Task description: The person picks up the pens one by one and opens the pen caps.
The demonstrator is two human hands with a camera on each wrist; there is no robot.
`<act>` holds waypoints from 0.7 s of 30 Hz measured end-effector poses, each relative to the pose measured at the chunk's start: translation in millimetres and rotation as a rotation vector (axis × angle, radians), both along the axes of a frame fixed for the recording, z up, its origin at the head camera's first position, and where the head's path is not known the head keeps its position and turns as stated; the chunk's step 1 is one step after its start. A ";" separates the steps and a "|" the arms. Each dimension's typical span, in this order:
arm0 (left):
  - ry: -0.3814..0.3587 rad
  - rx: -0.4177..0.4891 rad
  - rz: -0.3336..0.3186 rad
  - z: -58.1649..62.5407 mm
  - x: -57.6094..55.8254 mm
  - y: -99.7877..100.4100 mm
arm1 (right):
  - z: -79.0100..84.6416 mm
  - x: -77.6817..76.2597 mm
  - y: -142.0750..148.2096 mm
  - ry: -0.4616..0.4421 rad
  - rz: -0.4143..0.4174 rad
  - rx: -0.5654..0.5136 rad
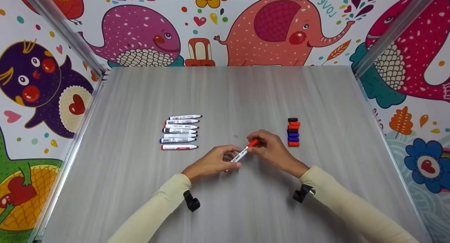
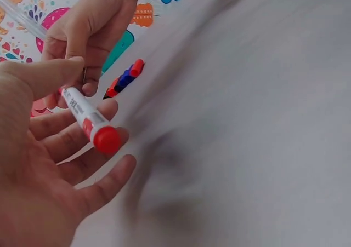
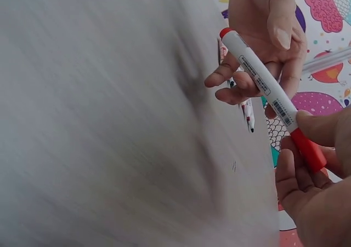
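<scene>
A white marker (image 1: 240, 155) with a red cap (image 1: 253, 142) on one end and a red plug at the other is held slantwise over the table. My right hand (image 1: 272, 148) pinches it at the cap end between thumb and fingers. Around the other end is my left hand (image 1: 218, 160), its thumb lifted off the barrel and its fingers loosely spread beneath it. In the right wrist view, the barrel (image 3: 260, 77) passes in front of the left hand's fingers (image 3: 225, 74).
Several uncapped white markers (image 1: 180, 135) lie in a column on the left of the grey table (image 1: 232, 91). To the right stands a column of loose caps (image 1: 293, 134) in black, red and blue. Cartoon-printed walls (image 1: 211, 21) border the table at the back and sides.
</scene>
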State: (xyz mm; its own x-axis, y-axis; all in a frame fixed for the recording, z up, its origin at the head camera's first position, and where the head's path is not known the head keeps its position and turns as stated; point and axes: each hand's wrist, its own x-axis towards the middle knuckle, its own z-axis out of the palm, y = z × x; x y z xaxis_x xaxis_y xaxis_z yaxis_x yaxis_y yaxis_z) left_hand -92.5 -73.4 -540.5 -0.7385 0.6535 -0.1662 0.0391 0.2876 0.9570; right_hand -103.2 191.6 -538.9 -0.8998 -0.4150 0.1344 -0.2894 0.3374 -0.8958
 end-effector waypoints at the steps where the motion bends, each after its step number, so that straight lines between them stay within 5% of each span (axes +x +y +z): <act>1: 0.025 -0.013 0.002 -0.3 -0.3 0.2 | 0.5 0.3 -0.3 0.012 0.005 0.010; 9: 0.308 -0.153 0.032 -2.6 -1.0 4.9 | -3.3 3.7 -2.2 0.122 0.056 0.109; 21: 0.765 -0.384 0.119 -3.6 2.2 18.5 | -6.6 7.6 -7.0 0.152 0.035 0.171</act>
State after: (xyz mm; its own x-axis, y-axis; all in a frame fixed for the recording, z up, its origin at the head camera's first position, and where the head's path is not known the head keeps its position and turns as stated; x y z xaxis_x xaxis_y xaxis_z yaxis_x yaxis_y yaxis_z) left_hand -90.3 -55.0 -544.2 -0.7973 0.5654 0.2111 0.5824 0.6288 0.5152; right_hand -95.7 184.6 -545.5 -0.8593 -0.4739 0.1926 -0.4310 0.4679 -0.7716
